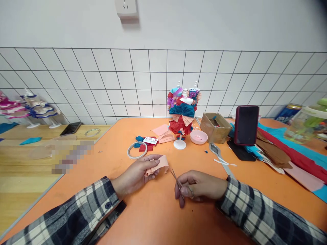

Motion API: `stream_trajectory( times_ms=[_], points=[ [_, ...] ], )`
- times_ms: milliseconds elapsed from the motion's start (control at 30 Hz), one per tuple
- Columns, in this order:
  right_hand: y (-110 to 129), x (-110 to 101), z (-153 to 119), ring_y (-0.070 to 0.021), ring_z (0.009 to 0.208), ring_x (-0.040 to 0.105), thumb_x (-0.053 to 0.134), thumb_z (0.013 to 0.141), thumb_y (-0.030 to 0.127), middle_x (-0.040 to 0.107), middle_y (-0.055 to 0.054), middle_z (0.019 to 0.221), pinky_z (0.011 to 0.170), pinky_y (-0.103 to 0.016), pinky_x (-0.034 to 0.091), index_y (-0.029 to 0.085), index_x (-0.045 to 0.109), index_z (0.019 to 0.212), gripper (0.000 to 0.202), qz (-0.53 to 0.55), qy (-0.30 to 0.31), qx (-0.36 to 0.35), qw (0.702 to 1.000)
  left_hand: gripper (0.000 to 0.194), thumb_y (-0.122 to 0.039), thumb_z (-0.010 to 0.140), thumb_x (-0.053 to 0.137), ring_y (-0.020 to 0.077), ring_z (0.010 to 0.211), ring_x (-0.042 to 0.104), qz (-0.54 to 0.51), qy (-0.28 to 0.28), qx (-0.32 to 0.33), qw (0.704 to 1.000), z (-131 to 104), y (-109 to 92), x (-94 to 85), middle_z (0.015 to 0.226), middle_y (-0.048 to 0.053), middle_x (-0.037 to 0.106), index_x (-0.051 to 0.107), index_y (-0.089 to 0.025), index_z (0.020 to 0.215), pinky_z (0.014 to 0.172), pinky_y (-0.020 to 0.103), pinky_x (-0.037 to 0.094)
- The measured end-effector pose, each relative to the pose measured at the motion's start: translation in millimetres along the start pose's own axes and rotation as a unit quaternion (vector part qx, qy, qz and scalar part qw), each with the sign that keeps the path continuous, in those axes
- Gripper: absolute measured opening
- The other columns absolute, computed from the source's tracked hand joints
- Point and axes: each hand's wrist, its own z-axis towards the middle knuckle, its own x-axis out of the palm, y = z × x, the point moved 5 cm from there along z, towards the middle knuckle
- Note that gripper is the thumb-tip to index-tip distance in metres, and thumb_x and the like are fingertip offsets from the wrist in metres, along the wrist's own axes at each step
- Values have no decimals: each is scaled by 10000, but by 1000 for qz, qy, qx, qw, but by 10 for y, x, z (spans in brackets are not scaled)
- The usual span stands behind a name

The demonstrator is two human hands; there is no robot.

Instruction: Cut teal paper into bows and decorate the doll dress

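Note:
My left hand [139,173] is closed on a strip of peach crepe paper [162,164], pinched between thumb and fingers, with its free end pointing right. Scissors [176,180] are in my right hand [196,185], a finger and thumb at the handles. Their tips sit close to the paper's right edge; I cannot tell whether they touch it. Beyond my hands a small dress form [182,115] in teal, peach and red pleated paper stands on a white round base. A roll of white tape [137,150] lies just past my left hand.
Behind are folded peach paper [166,134], a pink bowl [198,137], a cardboard box [216,127] and a propped phone [246,124]. Coloured paper sheets [291,149] and a clear container [309,126] occupy the right. On the left wooden table [25,173], more dress forms [39,107] stand.

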Motion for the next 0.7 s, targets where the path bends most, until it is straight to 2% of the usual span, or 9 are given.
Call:
stream_trajectory(
  times_ms=[167,333,400,500,600,633,700],
  points=[
    [-55,97,69,-15,397,299,642,771,576,666,-28,850,333,-177,175,140,608,926,464,54,-10,-3,998,401,-328,780,729,94,618,516,42,46,33,998,-68,-7,137,797,20,621,608,-140,1113,565,214,366],
    [-11,70,69,-20,408,300,648,762,592,652,-19,802,349,-176,194,143,599,898,472,34,-40,-24,998,416,-391,799,710,140,751,555,65,79,35,994,-57,37,162,860,30,620,589,-148,1113,682,254,398],
    [12,54,68,-24,407,304,653,747,611,640,-6,747,358,-177,202,148,589,871,484,20,-60,-32,997,436,-386,810,699,136,745,545,71,85,44,993,-60,31,163,840,19,610,573,-158,1159,683,254,394],
    [45,60,72,-40,437,362,672,713,633,613,6,664,408,-177,264,152,576,801,499,-1,-72,-52,996,596,-355,798,714,111,648,510,65,99,54,992,-100,1,182,711,-27,567,471,-210,1322,616,229,364],
    [57,96,78,-72,510,463,697,705,605,606,-3,651,509,-197,361,148,579,766,476,3,-62,-76,995,803,-393,732,761,127,644,538,23,130,46,990,-156,-19,229,711,-27,579,353,-270,1414,571,216,356],
    [54,108,80,-83,539,495,708,706,586,608,-6,661,545,-208,388,147,584,769,460,11,-58,-83,995,798,-406,706,779,130,648,546,22,134,44,990,-166,-20,238,733,-16,590,390,-264,1388,558,212,358],
    [45,126,81,-100,595,540,728,708,547,608,-7,691,612,-229,423,144,593,784,432,28,-52,-98,993,602,-410,676,803,108,590,518,49,129,49,989,-167,-19,239,716,-6,583,570,-190,1185,509,198,344]
  ],
)
